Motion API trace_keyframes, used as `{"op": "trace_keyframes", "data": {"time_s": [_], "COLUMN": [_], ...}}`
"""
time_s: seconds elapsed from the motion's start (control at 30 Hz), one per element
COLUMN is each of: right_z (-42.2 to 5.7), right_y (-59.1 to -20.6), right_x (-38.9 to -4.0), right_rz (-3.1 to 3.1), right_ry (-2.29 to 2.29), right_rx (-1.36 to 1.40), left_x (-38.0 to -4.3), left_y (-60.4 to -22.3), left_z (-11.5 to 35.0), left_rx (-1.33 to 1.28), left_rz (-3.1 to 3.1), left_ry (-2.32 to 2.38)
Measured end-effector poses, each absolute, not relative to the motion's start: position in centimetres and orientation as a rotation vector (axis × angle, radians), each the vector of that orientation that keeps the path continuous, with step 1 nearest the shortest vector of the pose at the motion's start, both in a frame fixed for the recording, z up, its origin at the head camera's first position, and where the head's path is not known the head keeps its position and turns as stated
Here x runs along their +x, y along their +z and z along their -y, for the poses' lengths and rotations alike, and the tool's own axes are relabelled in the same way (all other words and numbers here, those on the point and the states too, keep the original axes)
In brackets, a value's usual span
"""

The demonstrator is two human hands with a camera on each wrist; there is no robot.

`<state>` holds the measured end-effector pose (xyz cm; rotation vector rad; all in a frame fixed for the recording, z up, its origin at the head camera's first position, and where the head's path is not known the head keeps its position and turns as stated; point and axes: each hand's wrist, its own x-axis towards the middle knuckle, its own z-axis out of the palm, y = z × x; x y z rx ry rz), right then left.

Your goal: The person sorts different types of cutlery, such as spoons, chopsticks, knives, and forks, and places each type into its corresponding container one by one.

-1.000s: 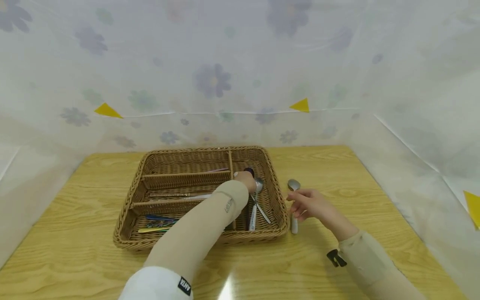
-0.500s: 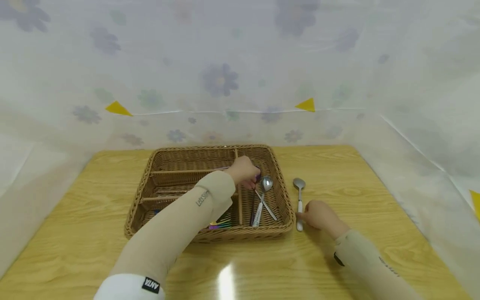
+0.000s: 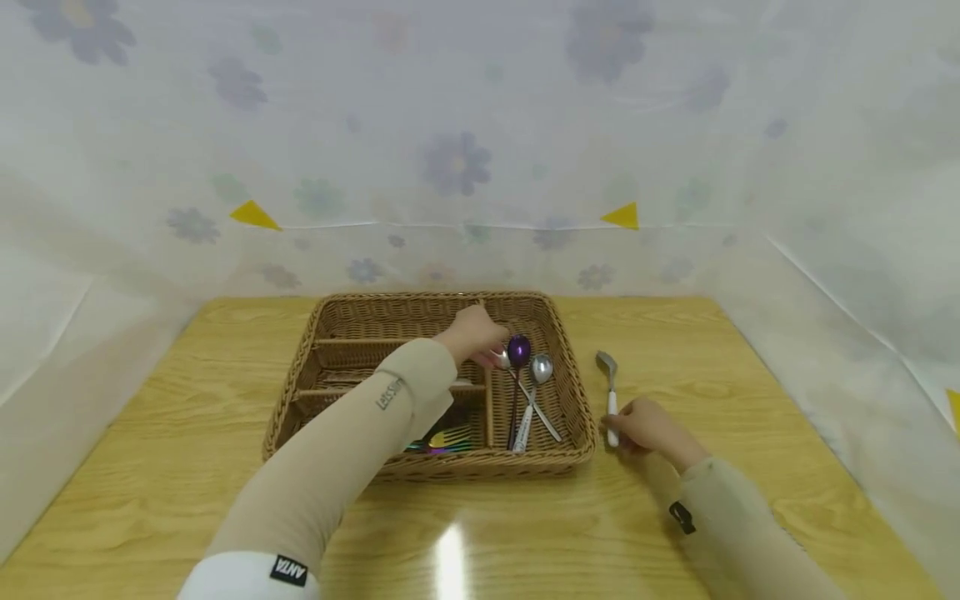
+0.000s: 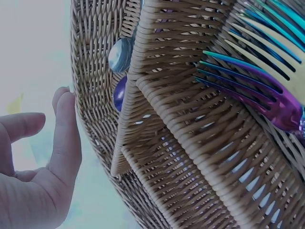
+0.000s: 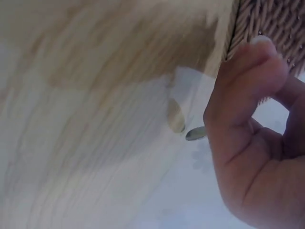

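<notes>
A brown wicker basket (image 3: 450, 475) with compartments stands on the wooden table. My left hand (image 3: 472, 332) hovers over its right divider, thumb and finger apart and nothing between them in the left wrist view. By its fingertips lie a purple spoon (image 3: 519, 350), a silver spoon with a printed white handle (image 3: 522, 429) and a plain silver spoon crossing under them. Right of the basket, my right hand (image 3: 654, 429) pinches the white handle of another spoon (image 3: 612, 404), its bowl turned edge-on and pointing away. In the right wrist view the fingers hide that handle.
Several colourful forks (image 4: 276, 90) lie in the front left compartment, partly hidden by the left sleeve in the head view. Other cutlery lies in the middle compartment. A floral curtain (image 3: 420, 167) encloses the table's back and sides.
My left hand has drawn up and left from the spoons, leaving the purple one in plain view. My right hand has taken the white-handled spoon and turned it on its side.
</notes>
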<state>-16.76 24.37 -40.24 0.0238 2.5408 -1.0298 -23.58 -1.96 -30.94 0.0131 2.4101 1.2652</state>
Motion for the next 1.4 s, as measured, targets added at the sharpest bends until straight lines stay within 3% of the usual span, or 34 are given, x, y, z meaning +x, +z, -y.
{"op": "trace_keyframes", "data": {"time_s": [0.4, 1.4], "right_z": [-25.7, -21.0], "right_y": [-38.4, -35.2], "right_x": [-17.6, -17.1], "right_rz": [-1.894, -1.786], "right_ry": [-1.675, -1.668], "right_rx": [-0.044, -0.134], "left_x": [-23.9, -23.8], "left_y": [-31.6, -32.4], "left_z": [3.0, 0.5], "left_rx": [-0.029, 0.056], "left_rz": [-2.351, -2.319], "left_ry": [1.347, 1.326]}}
